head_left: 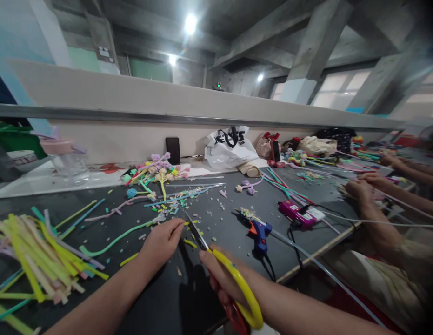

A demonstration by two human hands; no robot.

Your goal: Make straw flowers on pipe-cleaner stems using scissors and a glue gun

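My right hand (221,272) grips a pair of scissors (233,274) with one yellow and one red handle loop. Their metal blades point up and left, close to the fingertips of my left hand (163,239). That hand is closed in a pinch, and a short yellow fuzzy stem (191,223) shows at its fingertips beside the blades; the rest is hidden by the fingers. Small yellow cut pieces (190,243) lie on the dark table just below. A green fuzzy stem (120,239) curves across the table left of my left hand.
Yellow, cream and purple strips (38,256) are heaped at left. Fuzzy flowers (160,165) lie further back. At right are a blue glue gun (260,230) with its cord and a magenta power box (296,214). A white bag (230,146) stands behind; co-workers' hands (363,186) are at far right.
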